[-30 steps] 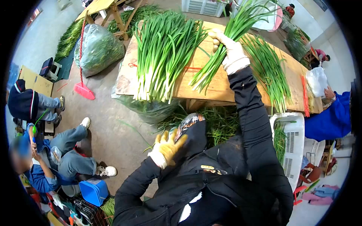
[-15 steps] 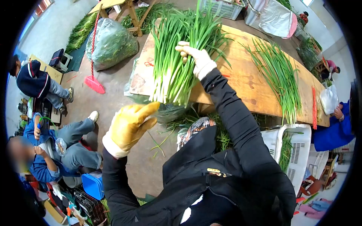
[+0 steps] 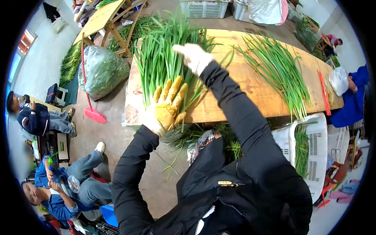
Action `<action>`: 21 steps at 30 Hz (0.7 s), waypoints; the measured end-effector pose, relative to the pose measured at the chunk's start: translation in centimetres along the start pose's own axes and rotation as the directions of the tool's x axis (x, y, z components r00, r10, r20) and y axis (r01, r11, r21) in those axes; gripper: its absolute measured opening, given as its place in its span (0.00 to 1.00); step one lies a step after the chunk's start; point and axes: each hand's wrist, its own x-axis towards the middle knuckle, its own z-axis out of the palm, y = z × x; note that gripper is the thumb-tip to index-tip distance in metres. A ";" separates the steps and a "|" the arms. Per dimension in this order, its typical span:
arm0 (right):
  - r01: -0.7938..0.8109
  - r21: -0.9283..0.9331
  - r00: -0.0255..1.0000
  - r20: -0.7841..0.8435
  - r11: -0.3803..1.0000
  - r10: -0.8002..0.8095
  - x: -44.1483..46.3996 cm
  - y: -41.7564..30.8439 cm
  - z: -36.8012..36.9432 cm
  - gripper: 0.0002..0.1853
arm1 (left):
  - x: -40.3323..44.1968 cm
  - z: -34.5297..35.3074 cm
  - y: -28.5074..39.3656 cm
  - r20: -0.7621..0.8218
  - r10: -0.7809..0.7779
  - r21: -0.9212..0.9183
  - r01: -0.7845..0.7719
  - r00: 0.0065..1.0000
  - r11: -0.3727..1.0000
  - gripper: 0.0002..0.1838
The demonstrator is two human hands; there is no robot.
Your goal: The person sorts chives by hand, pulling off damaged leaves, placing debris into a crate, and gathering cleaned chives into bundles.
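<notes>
Wooden tabletop [image 3: 243, 94]: bears two groups of leafy greens, bare board between them.
Heap of long green leaf stalks [image 3: 150, 74]: lies at the left end, partly beneath both hands; stray leaves splay out on its right side, so an uneven push could skew the ends.
Smaller bunch [image 3: 286, 78]: well apart to the right, stalk ends at the near edge; a sleeve's knock could tip it off.
Left gloved hand [image 3: 166, 107]: fingers spread wide over the lower stalks, gripping nothing; pressing hard might bruise them.
Right gloved hand [image 3: 194, 56]: blurred above the leaves; its hold cannot be told; quick motion could drag leaves loose.
Red strips [image 3: 324, 92]: lie beyond the bunch.
</notes>
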 end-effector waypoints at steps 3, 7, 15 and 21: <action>0.240 0.027 0.945 -0.237 0.970 -0.227 3.7 1.2 -5.1 0.20 | 0.3 -0.3 0.3 0.061 -0.009 0.056 0.005 0.998 0.998 0.41; 0.368 0.226 0.905 -0.309 0.902 -0.292 -5.8 -0.2 -13.8 0.23 | 0.7 -0.7 0.8 0.087 -0.016 0.077 0.009 0.996 0.997 0.44; 0.194 -0.204 0.768 -0.577 0.959 -0.278 -22.0 9.9 -23.4 0.15 | 1.7 -2.6 3.4 0.086 -0.042 0.160 0.027 0.995 0.987 0.48; 0.061 -0.466 0.757 -0.555 0.883 -0.345 -26.6 14.9 -22.1 0.12 | 3.9 0.3 4.2 0.211 0.287 0.220 -0.331 0.934 0.918 0.30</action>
